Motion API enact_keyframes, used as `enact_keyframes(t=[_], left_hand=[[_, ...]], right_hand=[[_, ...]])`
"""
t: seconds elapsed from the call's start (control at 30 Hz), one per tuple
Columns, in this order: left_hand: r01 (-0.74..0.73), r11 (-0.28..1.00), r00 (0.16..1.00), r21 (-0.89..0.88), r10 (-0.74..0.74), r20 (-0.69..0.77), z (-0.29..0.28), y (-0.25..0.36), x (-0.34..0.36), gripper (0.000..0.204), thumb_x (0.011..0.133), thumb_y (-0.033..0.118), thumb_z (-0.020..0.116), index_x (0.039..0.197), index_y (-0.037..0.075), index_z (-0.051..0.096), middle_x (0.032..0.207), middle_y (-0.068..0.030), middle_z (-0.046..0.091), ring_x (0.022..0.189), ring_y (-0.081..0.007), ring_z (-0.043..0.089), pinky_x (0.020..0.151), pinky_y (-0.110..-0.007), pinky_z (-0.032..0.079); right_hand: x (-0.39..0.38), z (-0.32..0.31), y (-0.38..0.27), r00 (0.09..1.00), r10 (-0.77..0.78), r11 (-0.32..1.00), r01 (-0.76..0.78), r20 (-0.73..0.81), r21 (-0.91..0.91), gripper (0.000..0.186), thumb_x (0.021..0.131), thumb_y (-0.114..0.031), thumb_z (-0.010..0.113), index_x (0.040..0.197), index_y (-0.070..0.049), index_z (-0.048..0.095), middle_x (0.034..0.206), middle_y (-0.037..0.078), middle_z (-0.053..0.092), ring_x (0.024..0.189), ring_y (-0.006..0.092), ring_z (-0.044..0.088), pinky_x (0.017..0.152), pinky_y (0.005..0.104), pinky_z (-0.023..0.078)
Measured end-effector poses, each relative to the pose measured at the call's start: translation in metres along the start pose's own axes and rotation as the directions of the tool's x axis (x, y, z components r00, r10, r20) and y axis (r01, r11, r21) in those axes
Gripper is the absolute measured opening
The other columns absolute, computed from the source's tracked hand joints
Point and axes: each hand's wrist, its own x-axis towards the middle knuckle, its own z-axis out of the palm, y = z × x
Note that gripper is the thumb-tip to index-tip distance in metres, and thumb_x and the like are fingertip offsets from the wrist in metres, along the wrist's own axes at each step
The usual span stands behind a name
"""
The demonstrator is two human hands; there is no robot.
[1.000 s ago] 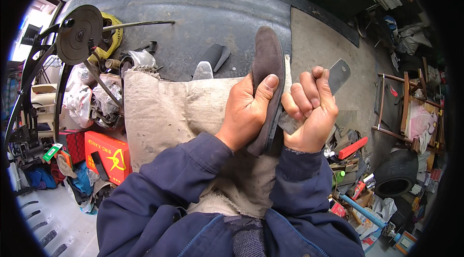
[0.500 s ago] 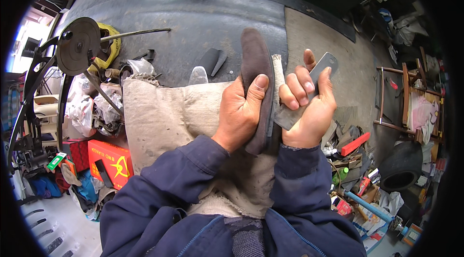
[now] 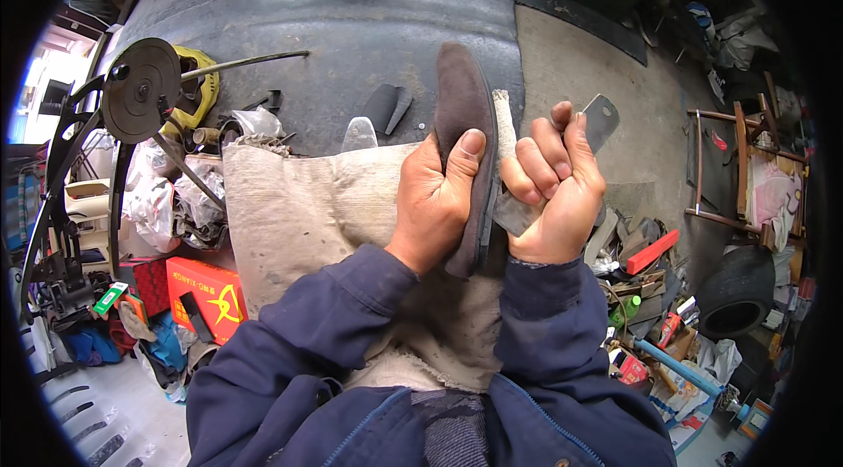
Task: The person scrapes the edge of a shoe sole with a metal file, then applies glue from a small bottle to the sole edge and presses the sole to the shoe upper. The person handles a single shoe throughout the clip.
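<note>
A dark brown suede shoe [image 3: 458, 94] stands on end, sole to the right, over the beige cloth [image 3: 299, 203] on my lap. My left hand [image 3: 435, 199] grips it, thumb laid across the side. Just right of the sole, my right hand [image 3: 558, 190] is closed around a flat grey metal blade [image 3: 601, 123], which looks like a cobbler's knife. One end of the blade, with a small hole, sticks out above the fingers. Its other end lies close to the sole edge; whether they touch I cannot tell.
Dark offcuts [image 3: 386, 108] and a pale sole-shaped piece [image 3: 360, 134] lie beyond the cloth. A black machine with a round wheel [image 3: 140, 89] stands at left, above a red box [image 3: 206, 300]. Scraps, a green bottle [image 3: 625, 311] and a tire [image 3: 736, 291] crowd the right.
My right fingers have shifted on the blade, the thumb now more upright and more of the hand covering the metal. The shoe and my left hand stay nearly still.
</note>
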Motion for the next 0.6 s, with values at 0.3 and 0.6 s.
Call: enact_keyframes(t=[0.3,0.6], left_hand=[[-0.003,1.000,1.000,-0.015,0.002,-0.011,0.0007,-0.0008,-0.0012,0.026,0.107,0.021,0.055,0.114,-0.002,0.065,0.095,-0.0005,0.068,0.087,-0.0067,0.055,0.076,-0.025,0.048],[0.007,1.000,1.000,0.025,-0.007,0.003,-0.0010,0.0003,-0.0004,0.027,0.106,0.022,0.055,0.115,-0.002,0.064,0.097,-0.0007,0.068,0.088,-0.0069,0.055,0.078,-0.025,0.048]], right_hand=[[-0.0039,-0.0015,-0.0015,0.999,0.033,0.999,-0.033,0.022,-0.019,0.022,0.110,-0.025,0.043,0.106,-0.008,0.056,0.065,-0.007,0.030,0.048,0.0034,0.024,0.040,0.0211,0.025],[-0.0101,0.0003,-0.0011,1.000,-0.011,0.999,0.012,0.012,-0.051,0.021,0.109,-0.024,0.044,0.105,-0.008,0.056,0.065,-0.007,0.029,0.047,0.0033,0.023,0.040,0.0210,0.025]])
